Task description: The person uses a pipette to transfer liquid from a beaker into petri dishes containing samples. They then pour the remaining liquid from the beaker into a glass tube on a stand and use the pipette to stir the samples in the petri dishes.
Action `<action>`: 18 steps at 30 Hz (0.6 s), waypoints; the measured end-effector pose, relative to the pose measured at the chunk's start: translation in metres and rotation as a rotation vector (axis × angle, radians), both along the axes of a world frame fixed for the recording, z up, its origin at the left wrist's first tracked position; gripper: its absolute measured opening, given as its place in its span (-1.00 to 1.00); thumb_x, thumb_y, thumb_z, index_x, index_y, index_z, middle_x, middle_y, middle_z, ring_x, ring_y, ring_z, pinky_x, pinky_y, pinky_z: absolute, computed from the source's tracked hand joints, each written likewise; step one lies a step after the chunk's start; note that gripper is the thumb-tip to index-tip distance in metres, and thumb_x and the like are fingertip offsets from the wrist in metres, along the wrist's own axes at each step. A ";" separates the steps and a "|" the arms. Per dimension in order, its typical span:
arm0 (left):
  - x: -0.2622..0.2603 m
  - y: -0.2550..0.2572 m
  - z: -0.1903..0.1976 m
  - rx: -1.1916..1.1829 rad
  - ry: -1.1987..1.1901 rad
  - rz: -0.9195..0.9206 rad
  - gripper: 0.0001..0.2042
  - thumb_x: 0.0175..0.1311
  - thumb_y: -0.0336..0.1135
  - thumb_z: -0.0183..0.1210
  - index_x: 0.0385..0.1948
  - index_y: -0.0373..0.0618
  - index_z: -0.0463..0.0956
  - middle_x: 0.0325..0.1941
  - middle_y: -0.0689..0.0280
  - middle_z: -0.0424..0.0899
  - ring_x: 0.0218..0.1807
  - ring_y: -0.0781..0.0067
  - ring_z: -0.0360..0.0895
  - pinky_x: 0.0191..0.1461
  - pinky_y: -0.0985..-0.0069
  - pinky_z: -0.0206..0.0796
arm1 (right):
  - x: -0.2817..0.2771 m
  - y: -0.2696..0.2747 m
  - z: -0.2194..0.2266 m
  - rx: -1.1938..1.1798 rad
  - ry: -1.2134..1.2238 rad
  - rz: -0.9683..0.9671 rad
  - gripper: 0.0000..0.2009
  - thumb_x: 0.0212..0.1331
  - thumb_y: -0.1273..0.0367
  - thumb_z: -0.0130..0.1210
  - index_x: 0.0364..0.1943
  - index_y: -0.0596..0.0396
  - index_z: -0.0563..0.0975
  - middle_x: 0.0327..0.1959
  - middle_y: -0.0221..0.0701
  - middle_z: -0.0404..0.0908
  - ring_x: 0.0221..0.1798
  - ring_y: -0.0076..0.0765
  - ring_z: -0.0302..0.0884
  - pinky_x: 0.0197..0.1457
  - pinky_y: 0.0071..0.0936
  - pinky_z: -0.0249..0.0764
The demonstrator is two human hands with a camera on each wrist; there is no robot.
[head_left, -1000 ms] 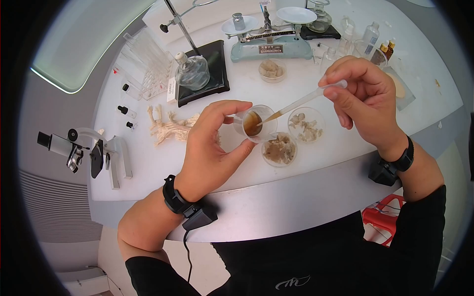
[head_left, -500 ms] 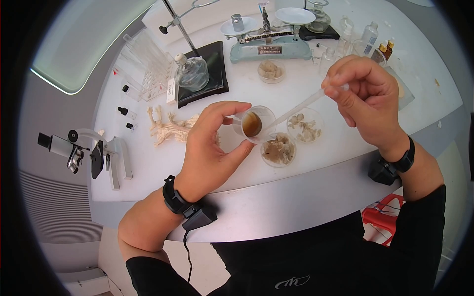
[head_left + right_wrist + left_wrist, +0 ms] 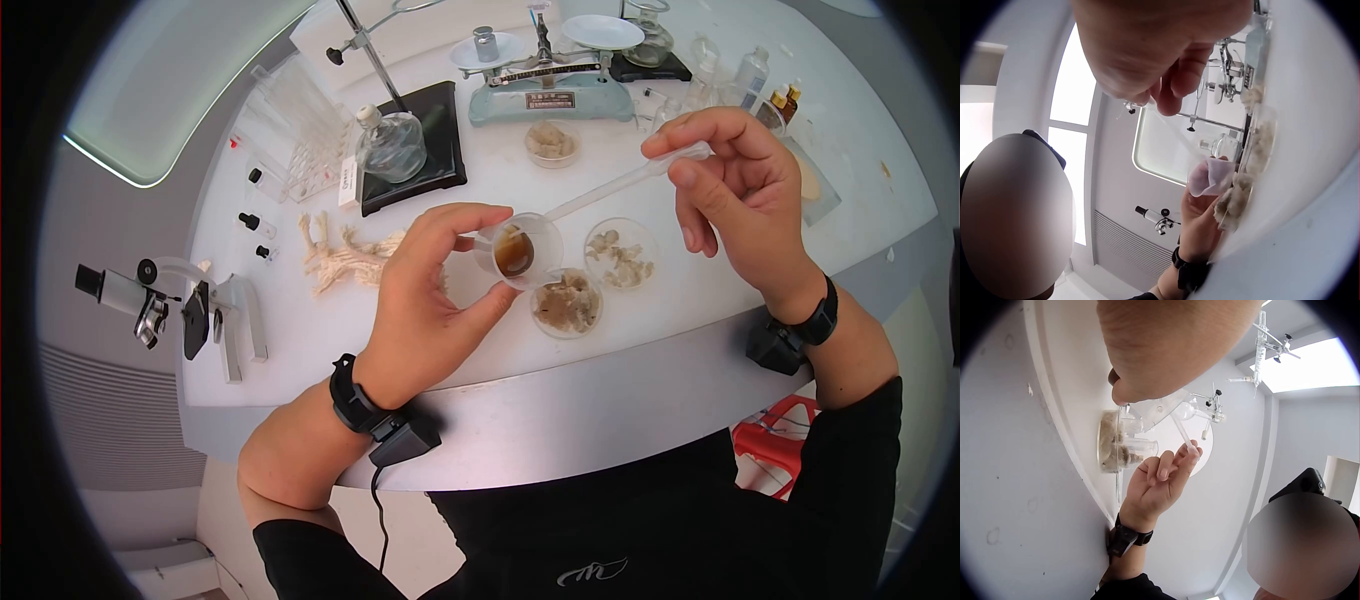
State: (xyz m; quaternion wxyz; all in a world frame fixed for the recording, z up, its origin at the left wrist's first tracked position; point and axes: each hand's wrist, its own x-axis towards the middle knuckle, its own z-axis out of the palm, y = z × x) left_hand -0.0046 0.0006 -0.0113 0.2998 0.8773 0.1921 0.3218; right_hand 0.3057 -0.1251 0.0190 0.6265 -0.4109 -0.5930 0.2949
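Observation:
My left hand [image 3: 430,290] holds a small clear cup [image 3: 545,258] between thumb and fingers, tilted so its mouth faces the head camera. Brown liquid [image 3: 514,252] lies at the bottom of it. At upper right, my right hand [image 3: 740,190] pinches the bulb end of a translucent plastic dropper [image 3: 612,188] between thumb and fingers. The dropper slants down left, its lower end overlapping the cup's upper right rim in the head view. Below and right of the cup are two petri dishes, one with brownish clumps [image 3: 566,303], the other with paler pieces [image 3: 618,253].
A balance [image 3: 550,100] stands at the back, a petri dish of pale chunks [image 3: 552,147] before it. Left of these are a glass flask [image 3: 390,150] on a black stand base, a pale branching root-like piece [image 3: 340,258] and a microscope [image 3: 222,312]. Bottles [image 3: 750,72] stand back right.
The dropper's tip has come out of the cup's mouth to its upper right rim, and its brown-tinted lower stem now looks clear. The left hand and cup have hardly moved.

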 end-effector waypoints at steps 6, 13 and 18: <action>0.000 0.002 -0.002 -0.013 -0.012 -0.004 -0.45 0.31 -0.46 0.56 0.35 -0.14 0.63 0.36 0.22 0.75 0.35 0.30 0.69 0.41 0.28 0.53 | 0.003 -0.001 0.000 0.008 0.058 0.014 -0.77 0.67 0.39 0.25 0.21 0.22 0.61 0.12 -0.17 0.84 -0.55 -0.69 0.59 -0.57 -0.69 0.42; 0.000 0.000 -0.001 -0.013 -0.009 -0.003 -0.43 0.28 -0.48 0.56 0.35 -0.14 0.63 0.37 0.22 0.75 0.36 0.29 0.69 0.40 0.29 0.54 | 0.004 0.000 -0.004 0.014 0.082 0.055 -0.76 0.69 0.37 0.23 0.24 0.22 0.59 0.07 -0.16 0.84 -0.57 -0.70 0.55 -0.58 -0.68 0.41; 0.001 0.000 0.000 -0.005 -0.002 -0.001 -0.43 0.29 -0.48 0.57 0.35 -0.14 0.63 0.37 0.22 0.75 0.36 0.29 0.69 0.41 0.28 0.55 | 0.005 0.000 -0.003 0.047 0.112 0.074 -0.76 0.68 0.39 0.24 0.25 0.22 0.59 0.07 -0.16 0.84 -0.57 -0.71 0.55 -0.58 -0.69 0.42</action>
